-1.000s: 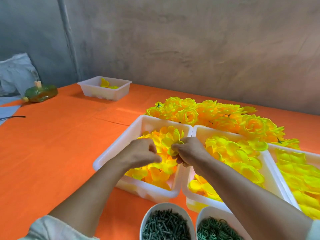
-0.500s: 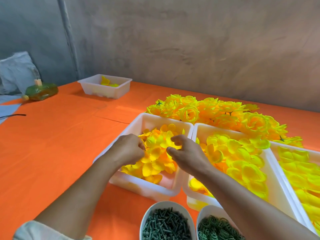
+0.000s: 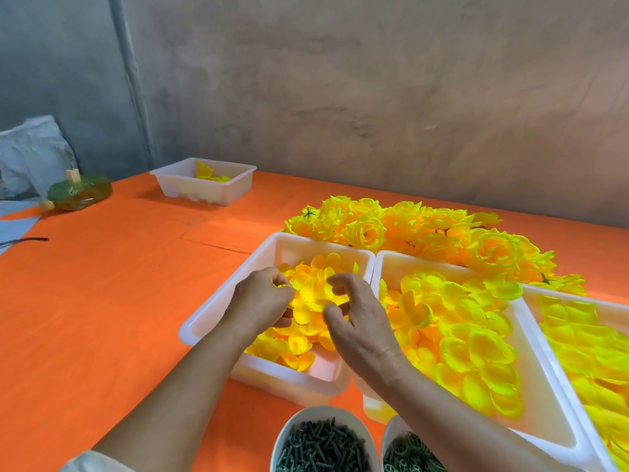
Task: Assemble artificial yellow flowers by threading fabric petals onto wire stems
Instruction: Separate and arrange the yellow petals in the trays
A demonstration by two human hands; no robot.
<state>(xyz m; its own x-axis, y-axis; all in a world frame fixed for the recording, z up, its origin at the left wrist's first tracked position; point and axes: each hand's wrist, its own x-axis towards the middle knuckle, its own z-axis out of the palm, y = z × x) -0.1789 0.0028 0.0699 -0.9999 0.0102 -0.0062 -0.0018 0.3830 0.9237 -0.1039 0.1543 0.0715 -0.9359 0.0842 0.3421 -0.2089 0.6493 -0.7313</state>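
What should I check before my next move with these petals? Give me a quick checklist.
1. Near tray stocked with loose petals: ok, plenty.
2. Left hand holding the pinched petal: ok.
3. Right hand has a firm hold on something: cannot tell; its fingers curl over the pile.
4. Wire stem in either hand: cannot tell; none shows.
5. Bowl of dark green pegs close to the body: ok, and it looks full.
6. Both hands over the same tray: ok.
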